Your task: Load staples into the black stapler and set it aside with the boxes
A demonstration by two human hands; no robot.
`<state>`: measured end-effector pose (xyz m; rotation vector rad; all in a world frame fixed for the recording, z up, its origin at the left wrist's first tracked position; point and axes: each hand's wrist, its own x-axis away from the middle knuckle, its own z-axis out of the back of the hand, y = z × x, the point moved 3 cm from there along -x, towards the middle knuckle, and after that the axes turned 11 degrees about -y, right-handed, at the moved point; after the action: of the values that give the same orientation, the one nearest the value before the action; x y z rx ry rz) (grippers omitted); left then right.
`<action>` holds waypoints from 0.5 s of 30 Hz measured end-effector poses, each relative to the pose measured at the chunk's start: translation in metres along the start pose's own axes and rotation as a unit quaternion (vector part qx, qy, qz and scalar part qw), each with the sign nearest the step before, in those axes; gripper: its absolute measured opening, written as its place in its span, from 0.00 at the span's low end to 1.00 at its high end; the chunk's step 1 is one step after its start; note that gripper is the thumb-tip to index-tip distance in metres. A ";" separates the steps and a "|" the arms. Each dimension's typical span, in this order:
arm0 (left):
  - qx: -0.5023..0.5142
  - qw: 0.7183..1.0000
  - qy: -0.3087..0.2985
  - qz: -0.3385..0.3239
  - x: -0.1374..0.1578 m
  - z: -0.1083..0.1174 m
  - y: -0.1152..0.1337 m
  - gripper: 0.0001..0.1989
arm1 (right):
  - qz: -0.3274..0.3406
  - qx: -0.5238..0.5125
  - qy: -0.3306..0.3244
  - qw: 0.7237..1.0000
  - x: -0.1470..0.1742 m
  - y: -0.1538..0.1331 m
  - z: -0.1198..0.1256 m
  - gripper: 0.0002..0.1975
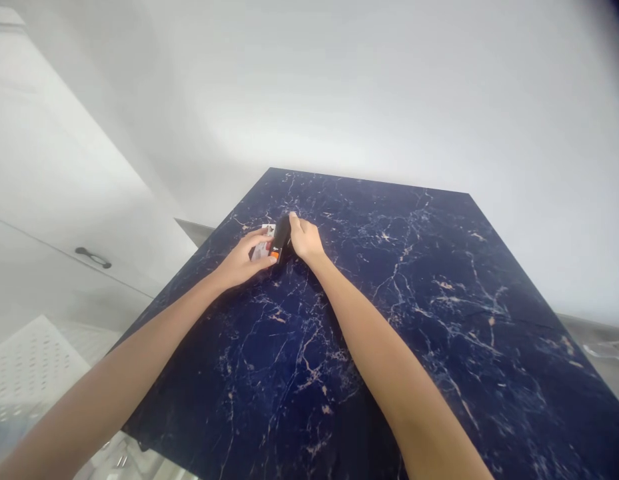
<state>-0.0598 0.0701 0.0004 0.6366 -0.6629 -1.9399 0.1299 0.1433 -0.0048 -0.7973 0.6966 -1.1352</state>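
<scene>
– Where are your hands at this moment?
– Both meet just left of the frame's centre, at a slim black object with an orange patch near its lower end (282,235), over the far part of a dark blue, marble-patterned tabletop (439,300).

– What is the left one doing?
– My left hand (243,258) curves from the left, thumb and fingers parted, the thumb at the orange patch and the fingertips by the black object's left edge. A small white printed card with reddish marks (262,248) shows in the gap. I cannot tell whether this hand grips either one.

– And the right?
– My right hand (306,239) is curled around the black object's right side, pinching it near the top, the thumb at its upper end. The lower fingers are hidden.

– What surrounds the table?
– A plain white wall (369,93) fills the top of the frame. At left, a dark curved handle (92,258) sits on a white panelled front (54,153); a white perforated plastic basket (36,357) stands at lower left.
</scene>
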 end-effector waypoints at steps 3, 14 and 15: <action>0.021 1.000 0.011 0.007 0.001 0.000 0.006 0.25 | -0.029 -0.012 0.027 0.999 -0.001 0.002 0.002 0.30; -0.190 0.978 0.086 -0.025 0.013 -0.018 0.038 0.25 | -0.043 -0.015 0.061 0.997 -0.001 0.010 0.011 0.15; -0.195 0.976 0.093 -0.017 0.013 -0.018 0.039 0.24 | -0.041 -0.016 0.055 0.998 -0.002 0.011 0.011 0.15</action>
<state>-0.0292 0.0399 0.0117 0.5725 -0.1470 -1.9397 0.1445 0.1497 -0.0080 -0.8007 0.7803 -1.2515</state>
